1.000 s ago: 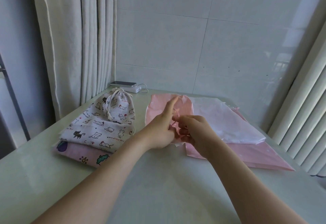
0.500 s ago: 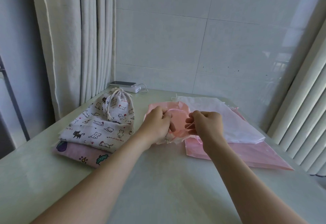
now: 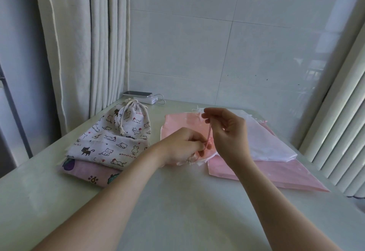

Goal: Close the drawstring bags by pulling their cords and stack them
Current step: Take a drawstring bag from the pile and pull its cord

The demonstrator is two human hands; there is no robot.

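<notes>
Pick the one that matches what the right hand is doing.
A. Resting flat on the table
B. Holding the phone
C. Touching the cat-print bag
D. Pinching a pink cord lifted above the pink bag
D: the right hand pinches the pink cord raised over the pink bag, while the left hand holds the bag's mouth.

- A pale table (image 3: 177, 211) fills the near part of the view, running to the far wall.
- A phone (image 3: 137, 93) lies flat on a white power bank (image 3: 147, 100) at the far left corner of the table.
- A white cable (image 3: 162, 101) loops from the right end of the power bank.
- A cream curtain (image 3: 83, 43) hangs at the left, down behind the table edge.
- The tiled wall (image 3: 227, 39) is pale and glossy.
- White vertical slats (image 3: 339, 132) stand at the right.
</notes>
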